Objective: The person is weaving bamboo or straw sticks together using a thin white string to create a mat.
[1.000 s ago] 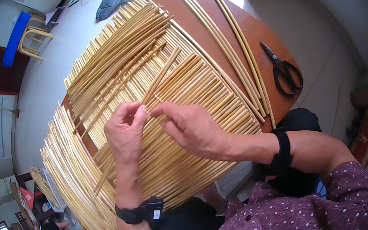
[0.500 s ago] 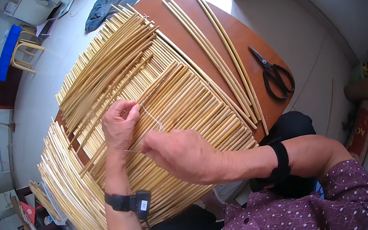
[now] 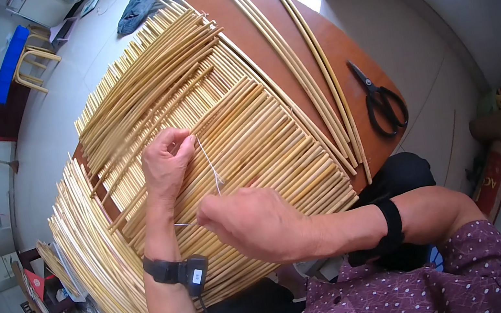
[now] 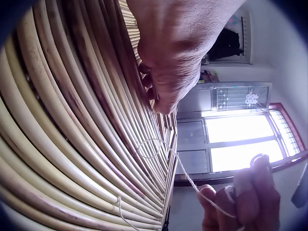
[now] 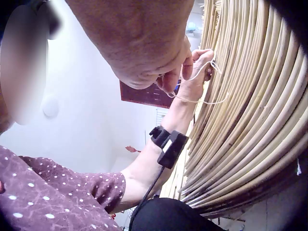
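**1 string [image 3: 209, 161], 1 pair of scissors [image 3: 372, 87]**

We see the left hand [image 3: 164, 162], curled, pinching an edge reed [image 3: 222, 103]; the right hand [image 3: 254, 222], fingers folded, grips the string above reeds [image 3: 269, 148] too overlapped to count. Head-on, the right fingertips are hidden.

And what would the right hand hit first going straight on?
Probably the left forearm, across from the right hand in the head view; relative height is unclear, so it might pass over.
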{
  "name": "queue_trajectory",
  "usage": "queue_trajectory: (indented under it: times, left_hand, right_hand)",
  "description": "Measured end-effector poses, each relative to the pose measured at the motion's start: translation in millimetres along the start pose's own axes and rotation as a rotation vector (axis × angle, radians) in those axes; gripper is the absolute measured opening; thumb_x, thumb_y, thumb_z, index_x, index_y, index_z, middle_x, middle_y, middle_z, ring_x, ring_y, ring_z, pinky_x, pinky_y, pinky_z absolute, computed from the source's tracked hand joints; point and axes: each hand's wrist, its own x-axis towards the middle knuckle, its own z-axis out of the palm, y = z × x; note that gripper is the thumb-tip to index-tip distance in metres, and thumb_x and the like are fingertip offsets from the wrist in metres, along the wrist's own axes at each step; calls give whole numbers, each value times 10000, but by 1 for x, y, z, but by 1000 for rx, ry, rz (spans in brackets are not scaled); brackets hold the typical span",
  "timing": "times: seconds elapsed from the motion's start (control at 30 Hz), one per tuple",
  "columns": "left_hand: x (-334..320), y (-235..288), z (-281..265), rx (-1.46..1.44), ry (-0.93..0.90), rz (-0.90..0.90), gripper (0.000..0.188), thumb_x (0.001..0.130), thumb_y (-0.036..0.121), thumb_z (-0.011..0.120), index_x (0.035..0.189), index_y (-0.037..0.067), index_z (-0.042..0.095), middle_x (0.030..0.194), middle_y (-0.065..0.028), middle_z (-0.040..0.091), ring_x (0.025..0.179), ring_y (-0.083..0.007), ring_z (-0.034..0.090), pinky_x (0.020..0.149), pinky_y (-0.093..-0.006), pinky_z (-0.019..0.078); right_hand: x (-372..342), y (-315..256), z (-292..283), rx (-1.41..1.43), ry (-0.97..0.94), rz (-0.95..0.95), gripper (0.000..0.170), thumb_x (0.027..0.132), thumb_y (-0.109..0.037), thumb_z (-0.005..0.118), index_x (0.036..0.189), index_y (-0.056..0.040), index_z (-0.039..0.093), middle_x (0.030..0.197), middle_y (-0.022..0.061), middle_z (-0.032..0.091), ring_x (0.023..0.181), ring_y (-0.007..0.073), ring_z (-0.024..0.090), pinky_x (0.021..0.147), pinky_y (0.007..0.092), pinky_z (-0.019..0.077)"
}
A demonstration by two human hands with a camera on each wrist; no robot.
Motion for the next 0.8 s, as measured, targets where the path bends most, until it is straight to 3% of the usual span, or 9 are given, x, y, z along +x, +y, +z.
queue_trajectory:
  times: [0.2, 0.3, 0.4, 0.47, 0.53, 0.67, 0.73, 0.8]
  left_hand:
    - [0, -1, 0, 21, 0, 6, 98, 818, 117, 705, 881, 43, 712, 820, -23, 685, 737, -99, 655, 697, -236, 521]
    - [1, 0, 0, 33, 1, 1, 97, 816, 124, 709, 880, 50, 715, 808, -18, 685, 739, -97, 656, 697, -234, 519]
    - [1, 3, 0, 57, -1, -12, 99, 815, 130, 713, 881, 57, 718, 797, -13, 685, 741, -95, 657, 698, -234, 519]
    - [1, 4, 1, 61, -1, -23, 100, 815, 134, 715, 882, 59, 720, 792, -12, 685, 742, -94, 658, 699, -234, 519]
    - [0, 4, 3, 34, 16, 25, 63, 833, 63, 688, 886, 30, 700, 717, 57, 594, 628, -4, 498, 561, -174, 411]
    - [0, 5, 3, 25, 20, 26, 59, 832, 65, 689, 881, 34, 700, 713, 61, 587, 616, -1, 483, 550, -175, 398]
    - [0, 5, 1, 39, -7, -19, 95, 816, 116, 713, 892, 59, 718, 801, -12, 686, 720, -80, 659, 669, -220, 519]
    - [0, 6, 1, 43, -9, -24, 94, 818, 119, 712, 890, 59, 718, 804, -12, 687, 724, -82, 660, 672, -221, 519]
  right_hand:
    - [-5, -4, 0, -46, -154, -46, 133, 842, -127, 582, 964, -80, 560, 729, 129, 610, 700, 347, 633, 606, 454, 507]
    - [-7, -5, -1, 11, -178, -214, 156, 821, -112, 590, 971, -79, 558, 750, 118, 593, 706, 340, 622, 599, 434, 506]
    - [-10, -13, -3, 95, -164, -287, 168, 810, -92, 597, 970, -73, 547, 738, 106, 574, 681, 334, 612, 585, 420, 501]
    - [-12, -17, -1, 293, -236, -258, 185, 833, -130, 583, 931, -38, 455, 730, 142, 562, 681, 371, 619, 566, 447, 497]
    - [-12, -19, -4, 338, -245, -283, 185, 837, -133, 586, 932, -40, 458, 733, 144, 561, 674, 373, 619, 559, 445, 501]
    - [-14, -25, -8, 473, -299, -267, 187, 835, -121, 597, 947, -49, 466, 748, 148, 562, 651, 378, 616, 555, 448, 509]
    - [-15, -30, -12, 480, -328, -277, 184, 836, -119, 600, 951, -54, 472, 748, 148, 561, 650, 378, 618, 554, 445, 510]
    - [-16, -34, -14, 486, -356, -288, 181, 837, -116, 602, 955, -58, 477, 747, 148, 561, 649, 377, 619, 552, 443, 512]
